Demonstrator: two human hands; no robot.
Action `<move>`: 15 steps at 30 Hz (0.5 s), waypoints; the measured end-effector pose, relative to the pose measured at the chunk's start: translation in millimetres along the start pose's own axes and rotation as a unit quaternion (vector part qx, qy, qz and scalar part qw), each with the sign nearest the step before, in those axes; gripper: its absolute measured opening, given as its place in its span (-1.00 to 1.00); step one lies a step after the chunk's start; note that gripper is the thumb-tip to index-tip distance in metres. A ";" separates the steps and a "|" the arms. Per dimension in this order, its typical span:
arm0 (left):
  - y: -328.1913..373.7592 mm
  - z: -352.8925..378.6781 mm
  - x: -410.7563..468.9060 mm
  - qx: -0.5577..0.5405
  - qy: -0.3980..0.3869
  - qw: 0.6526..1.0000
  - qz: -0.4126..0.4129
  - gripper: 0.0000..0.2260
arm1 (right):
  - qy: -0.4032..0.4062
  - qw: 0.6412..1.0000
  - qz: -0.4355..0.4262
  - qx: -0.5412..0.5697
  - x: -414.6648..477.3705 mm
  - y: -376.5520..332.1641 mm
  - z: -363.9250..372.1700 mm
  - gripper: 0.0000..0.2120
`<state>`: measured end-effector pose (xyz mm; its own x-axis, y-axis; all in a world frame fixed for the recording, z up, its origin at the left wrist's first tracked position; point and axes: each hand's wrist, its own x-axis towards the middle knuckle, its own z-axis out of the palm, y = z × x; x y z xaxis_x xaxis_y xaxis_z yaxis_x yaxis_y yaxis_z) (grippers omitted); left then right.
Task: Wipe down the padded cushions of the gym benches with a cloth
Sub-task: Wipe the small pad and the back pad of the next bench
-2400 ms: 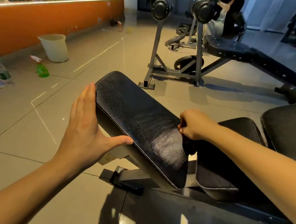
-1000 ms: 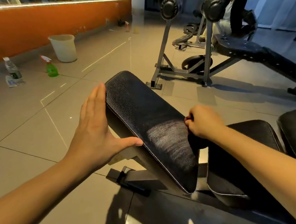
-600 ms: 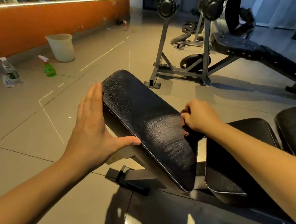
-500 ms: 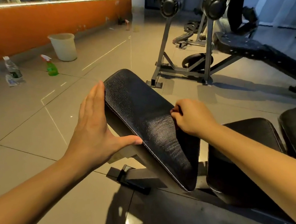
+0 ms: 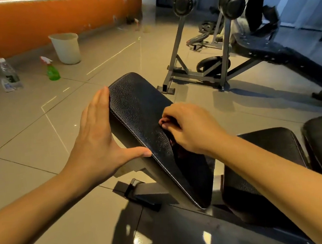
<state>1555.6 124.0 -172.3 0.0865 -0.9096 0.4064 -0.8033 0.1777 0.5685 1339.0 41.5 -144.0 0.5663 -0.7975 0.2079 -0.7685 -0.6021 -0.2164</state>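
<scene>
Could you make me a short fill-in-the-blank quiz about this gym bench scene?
1. The right hand grips a dark ____ on the cushion.
2. The spray bottle on the floor is ____.
3. The bucket stands near an ____ wall.
Missing words: cloth; green; orange.

The right hand (image 5: 190,126) grips the cloth (image 5: 177,150) midway along the tilted backrest pad (image 5: 138,104). Just left of the grip, the left hand (image 5: 96,140) lies flat against the pad's edge. Right of the grip and nearer sits the seat pad (image 5: 268,150). Beyond the grip stands a weight rack (image 5: 200,72). Far left of the grip, on the floor, are a spray bottle (image 5: 52,70), a water bottle (image 5: 9,75) and a bucket (image 5: 66,48)
</scene>
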 end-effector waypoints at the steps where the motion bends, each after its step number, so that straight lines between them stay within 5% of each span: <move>1: 0.5 0.5 0.1 0.000 0.000 1.000 -0.001 0.33 | 0.000 1.000 0.007 -0.007 1.4 3.4 -0.6 -0.92; 6: 2.1 0.0 -1.1 -0.004 -0.002 1.000 -0.002 0.33 | -0.009 0.985 0.167 -0.046 14.2 47.3 0.4 -0.87; 12: 1.5 0.0 -0.6 0.002 0.000 1.000 -0.003 0.34 | -0.008 0.994 -0.084 0.072 -13.5 -21.1 -5.7 -0.91; 15: 4.6 0.4 -0.4 0.000 -0.005 1.000 -0.005 0.34 | 0.019 0.998 0.031 0.041 -2.6 15.5 2.5 -0.89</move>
<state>1551.7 125.1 -170.2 0.0888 -0.9152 0.3931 -0.8019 0.1684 0.5732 1326.3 34.2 -150.3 0.5046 -0.8329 0.2273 -0.7740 -0.5531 -0.3081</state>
